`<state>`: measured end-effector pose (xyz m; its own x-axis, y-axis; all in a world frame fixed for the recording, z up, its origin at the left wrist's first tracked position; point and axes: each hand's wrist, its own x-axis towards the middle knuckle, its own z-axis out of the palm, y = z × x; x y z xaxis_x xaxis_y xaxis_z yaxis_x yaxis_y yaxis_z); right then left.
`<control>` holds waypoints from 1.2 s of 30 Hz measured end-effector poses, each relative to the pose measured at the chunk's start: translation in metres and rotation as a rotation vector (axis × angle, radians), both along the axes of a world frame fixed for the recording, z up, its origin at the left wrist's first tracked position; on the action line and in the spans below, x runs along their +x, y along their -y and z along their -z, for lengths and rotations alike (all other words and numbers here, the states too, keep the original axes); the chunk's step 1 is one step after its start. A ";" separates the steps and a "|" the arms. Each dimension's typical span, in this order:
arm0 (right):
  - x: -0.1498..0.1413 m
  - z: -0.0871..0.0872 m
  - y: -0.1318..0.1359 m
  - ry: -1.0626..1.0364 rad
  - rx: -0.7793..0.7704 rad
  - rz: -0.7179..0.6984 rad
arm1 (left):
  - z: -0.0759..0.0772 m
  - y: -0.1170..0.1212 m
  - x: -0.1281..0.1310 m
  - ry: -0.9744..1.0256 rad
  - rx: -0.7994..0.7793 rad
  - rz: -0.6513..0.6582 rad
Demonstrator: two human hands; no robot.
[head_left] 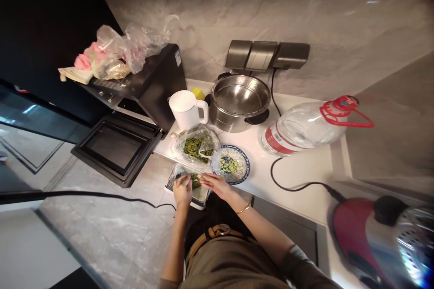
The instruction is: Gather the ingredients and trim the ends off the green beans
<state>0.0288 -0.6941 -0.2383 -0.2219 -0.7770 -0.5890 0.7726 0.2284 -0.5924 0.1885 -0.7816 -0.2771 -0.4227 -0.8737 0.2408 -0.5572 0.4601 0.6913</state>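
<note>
My left hand (182,190) is over a white-rimmed bin (200,204), its fingers bent together in a pinch; what is in them, if anything, is too small to make out. Opposite it, my right hand (217,184) has its fingers pressed together, with something small and greenish at the tips that I cannot name surely. Green pods or husks (195,180) lie in the bin below both hands. Just beyond, a clear plastic bag (179,141) holds green bean pods (195,146). Shelled green beans (228,164) rest on a blue-patterned plate (244,162) beside my right hand.
Behind the bag are a white pitcher (184,110) and a steel pot (230,122). A large water bottle (305,126) stands right. On the left, an oven's door (117,146) hangs down; bags (135,45) lie on top. A red appliance (356,230) is near right.
</note>
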 end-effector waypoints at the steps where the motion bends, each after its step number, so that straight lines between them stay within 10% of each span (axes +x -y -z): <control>1: 0.000 0.002 0.001 0.013 0.006 0.005 | 0.000 -0.004 -0.003 0.005 -0.008 0.022; 16: 0.018 0.015 0.004 0.094 -0.012 0.168 | -0.015 -0.026 -0.022 -0.041 -0.137 0.180; 29: 0.043 0.009 0.008 -0.070 -0.053 0.184 | -0.040 -0.028 -0.020 -0.216 0.345 0.005; 36: 0.064 0.031 0.011 -0.120 -0.082 0.306 | -0.028 -0.029 -0.016 -0.370 0.479 0.002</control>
